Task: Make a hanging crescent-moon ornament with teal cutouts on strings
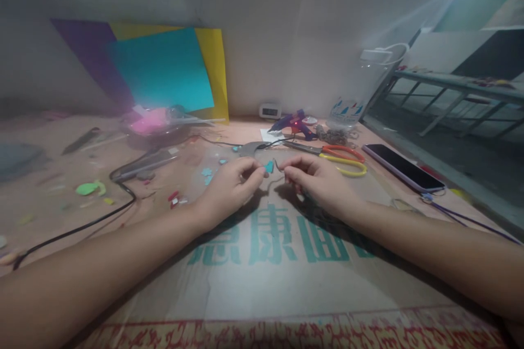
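Between thumb and fingers, my left hand (pixel 241 180) pinches a small teal foam piece (pixel 269 167) above the table. Just to its right, my right hand (pixel 313 174) pinches a thin dark wire (pixel 275 164) whose bent tip is close to the foam; whether they touch is hard to tell. More small teal foam pieces (pixel 207 172) lie left of my left hand. Scissors (pixel 344 159) with one orange and one yellow handle lie behind my right hand. A purple glue gun (pixel 292 121) with a lit red light sits farther back.
Teal, yellow and purple sheets (pixel 164 71) lean on the wall. A phone (pixel 403 166) lies at right, near the table's edge. A black cord (pixel 82 227) crosses the left side among foam scraps (pixel 87 189). A clear plastic container (pixel 347 103) and a small digital clock (pixel 270 111) stand at the back.
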A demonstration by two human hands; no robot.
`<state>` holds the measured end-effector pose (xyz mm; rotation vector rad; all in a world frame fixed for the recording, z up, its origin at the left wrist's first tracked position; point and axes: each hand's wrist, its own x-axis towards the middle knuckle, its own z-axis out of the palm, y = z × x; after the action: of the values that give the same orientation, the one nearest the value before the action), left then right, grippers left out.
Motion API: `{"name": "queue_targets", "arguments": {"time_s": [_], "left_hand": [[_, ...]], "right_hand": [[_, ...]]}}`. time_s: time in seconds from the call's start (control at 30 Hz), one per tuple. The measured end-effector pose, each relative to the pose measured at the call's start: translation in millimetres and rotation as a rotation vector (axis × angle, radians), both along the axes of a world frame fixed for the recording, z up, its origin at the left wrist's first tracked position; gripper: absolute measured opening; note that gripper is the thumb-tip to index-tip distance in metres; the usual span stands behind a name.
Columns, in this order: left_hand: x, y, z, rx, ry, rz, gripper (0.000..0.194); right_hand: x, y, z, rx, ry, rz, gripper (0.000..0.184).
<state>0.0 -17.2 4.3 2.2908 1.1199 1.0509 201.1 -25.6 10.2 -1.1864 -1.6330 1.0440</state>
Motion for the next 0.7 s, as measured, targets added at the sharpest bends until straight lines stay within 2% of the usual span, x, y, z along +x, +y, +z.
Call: {"name": "queue_targets", "arguments": {"time_s": [0.1,0.3,0.5,0.7], "left_hand": [[-0.1,0.1,1.0,-0.021,-0.016,-0.018,0.026],[1.9,-2.1,-0.6,0.002,0.014,0.003,0.026],[2.1,-3.6,-5.5,0.042,0.057,-0.003,0.025],[2.5,-4.5,-8.3,0.066,0.109,-0.036,0.027]], "right_hand": [[-2.8,-1.7,-0.4,-0.088,-0.051,0.057,0.026],[-9.8,-3.3,-1.1,-0.158,0.024,0.137,0.027],[-14.5,-8.4,-1.0,-0.155,0.113,0.174,0.018],[-15.5,-7.9,-3.7,-0.147,0.122,0.185,0.017]]}}
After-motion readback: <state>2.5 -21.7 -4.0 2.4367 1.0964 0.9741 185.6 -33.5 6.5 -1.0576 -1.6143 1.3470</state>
